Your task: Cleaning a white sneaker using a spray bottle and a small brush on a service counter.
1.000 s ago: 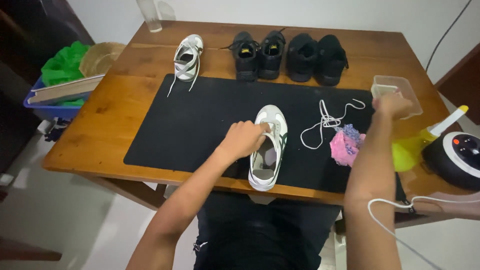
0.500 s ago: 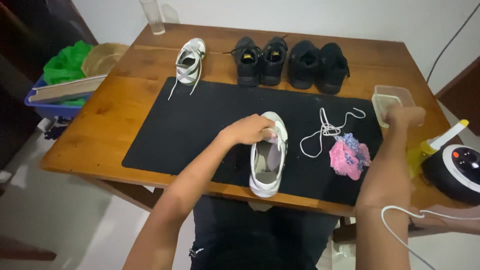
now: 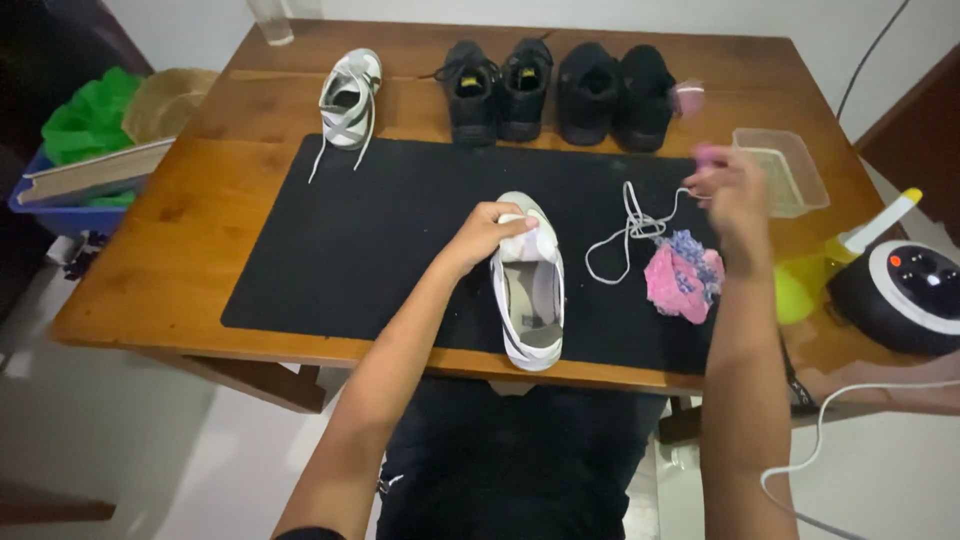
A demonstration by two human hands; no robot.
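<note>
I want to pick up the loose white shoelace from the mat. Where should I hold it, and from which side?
Probably pinch the tangled bunch at the middle of the white shoelace, coming straight down from above. It lies flat and loose on the black mat, so only a top pinch gets under it. Approach from the far side, since the pink cloth lies close on its near right.

There is just 1 view — the camera on my head, looking steeply down and forward over the wooden table (image 3: 200,250). It sits close above my forearms, taking in the black mat (image 3: 380,240) and the far wall — no second view shares this.
</note>
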